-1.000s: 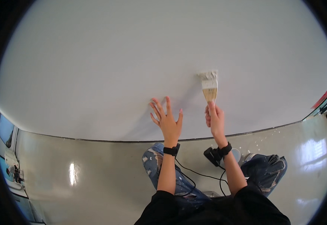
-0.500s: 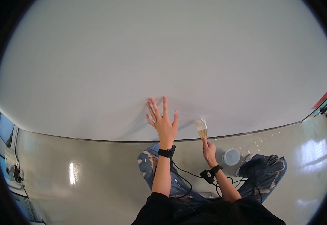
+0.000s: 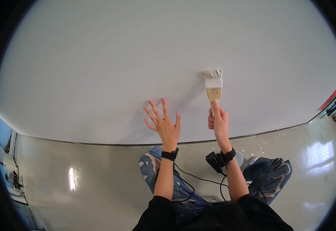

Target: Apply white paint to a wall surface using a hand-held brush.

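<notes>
White wall [image 3: 137,57] fills most of the view, smooth and evenly pale, and it meets a glossy grey-green floor [image 3: 79,173] along a dark curved seam that runs below both hands. Against this wall a flat paintbrush [image 3: 213,85] stands upright, its whitened bristles splayed at the top and pressed to the painted surface, a pale metal band beneath them and a light wooden handle running down from that. The brush lies above and to the right of the left hand, and directly above the right hand, which carries it.

The right hand [image 3: 218,124] is clenched around the lower end of the handle, fingers wrapped and the forefinger laid up along the wood toward the band. A dark band with a small black device sits at that wrist [image 3: 225,156], and a thin black cable [image 3: 198,178] trails from it down across the lap.

The left hand [image 3: 165,125] is fully open, holding nothing, all fingers spread wide and pointing up the wall, well clear of the brush and to its lower left. Whether the palm rests on the wall or hovers just off it cannot be told from this angle. A black wristband circles that wrist as well.

Below the seam, the person's knees in paint-spattered blue jeans [image 3: 268,175] show on either side of the forearms, close to the base of the wall, with white specks scattered on the floor near the right knee.
</notes>
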Demonstrator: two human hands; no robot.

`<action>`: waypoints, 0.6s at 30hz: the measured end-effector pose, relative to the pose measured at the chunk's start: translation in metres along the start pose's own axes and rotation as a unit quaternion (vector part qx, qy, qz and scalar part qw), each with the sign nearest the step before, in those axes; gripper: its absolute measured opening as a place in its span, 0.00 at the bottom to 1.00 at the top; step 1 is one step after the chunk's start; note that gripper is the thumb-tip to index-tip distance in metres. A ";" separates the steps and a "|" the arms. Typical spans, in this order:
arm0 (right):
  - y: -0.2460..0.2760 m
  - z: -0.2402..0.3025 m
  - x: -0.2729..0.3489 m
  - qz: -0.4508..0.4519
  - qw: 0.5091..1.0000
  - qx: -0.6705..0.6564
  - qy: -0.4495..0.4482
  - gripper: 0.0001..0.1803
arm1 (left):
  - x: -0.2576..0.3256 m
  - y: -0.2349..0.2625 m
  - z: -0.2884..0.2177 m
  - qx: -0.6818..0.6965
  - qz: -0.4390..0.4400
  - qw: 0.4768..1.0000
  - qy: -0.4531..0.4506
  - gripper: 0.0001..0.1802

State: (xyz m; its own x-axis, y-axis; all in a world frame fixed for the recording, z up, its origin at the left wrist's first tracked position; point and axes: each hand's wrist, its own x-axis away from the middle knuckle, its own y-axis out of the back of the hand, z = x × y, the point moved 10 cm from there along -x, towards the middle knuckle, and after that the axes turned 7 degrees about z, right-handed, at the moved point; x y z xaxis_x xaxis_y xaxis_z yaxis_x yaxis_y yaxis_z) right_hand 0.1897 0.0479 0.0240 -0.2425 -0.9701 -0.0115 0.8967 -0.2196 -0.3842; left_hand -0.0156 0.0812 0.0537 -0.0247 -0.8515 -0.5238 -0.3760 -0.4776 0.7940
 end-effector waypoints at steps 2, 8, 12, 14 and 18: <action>0.016 -0.028 0.000 -0.028 1.000 -0.002 -0.009 0.27 | 0.000 -0.002 -0.003 0.001 0.000 1.000 0.000 0.39; 0.036 -0.109 0.016 -0.056 0.996 -0.015 -0.066 0.28 | -0.001 -0.004 0.002 0.007 0.009 1.000 -0.004 0.39; 0.059 -0.163 0.029 -0.069 0.989 -0.018 -0.128 0.29 | -0.002 -0.005 -0.001 0.035 0.008 0.999 -0.025 0.39; 0.066 -0.197 0.047 -0.050 0.978 -0.046 -0.195 0.29 | -0.002 -0.003 -0.001 0.033 0.009 0.999 -0.025 0.38; 0.082 -0.251 0.100 -0.058 0.936 -0.053 -0.342 0.29 | -0.001 -0.005 -0.001 0.027 0.007 0.999 -0.029 0.38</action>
State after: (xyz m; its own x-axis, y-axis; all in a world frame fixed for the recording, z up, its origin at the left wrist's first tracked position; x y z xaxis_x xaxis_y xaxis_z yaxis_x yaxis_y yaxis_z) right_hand 0.1462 -0.0407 -0.2399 -0.0092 -0.7871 0.6167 0.8285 -0.3513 -0.4360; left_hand -0.0129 0.0845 0.0508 -0.0830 -0.8430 -0.5314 -0.4246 -0.4525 0.7842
